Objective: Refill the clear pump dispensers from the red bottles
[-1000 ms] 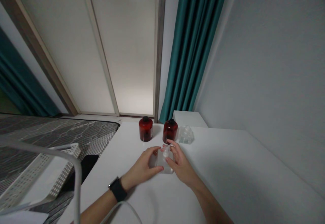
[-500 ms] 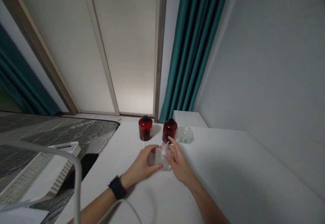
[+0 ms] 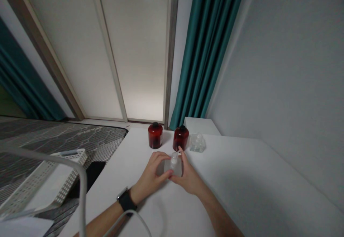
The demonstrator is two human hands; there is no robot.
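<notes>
A small translucent, square-bodied bottle with a pump top (image 3: 175, 165) stands on the white table between my hands. My left hand (image 3: 153, 170) wraps around its left side, with a dark watch (image 3: 126, 200) on that wrist. On the other side, my right hand (image 3: 188, 176) curves along the bottle, its thumb at the near lower edge and its index finger by the pump. Just beyond are two dark red bottles with black caps, one on the left (image 3: 155, 136) and one on the right (image 3: 180, 138). A clear bottle-like item (image 3: 197, 143) sits right of them; its exact kind is unclear.
A white perforated basket (image 3: 72, 176) is at the lower left, beyond the table (image 3: 228, 194). A pale curved tube or cable (image 3: 82, 190) crosses the near left. A white box-like block (image 3: 201, 126) stands behind the bottles, before the green curtain (image 3: 206, 57).
My right hand has shifted from the pump top down around the bottle's right side, its thumb now near the base. My left hand keeps its hold. The camera view has moved slightly.
</notes>
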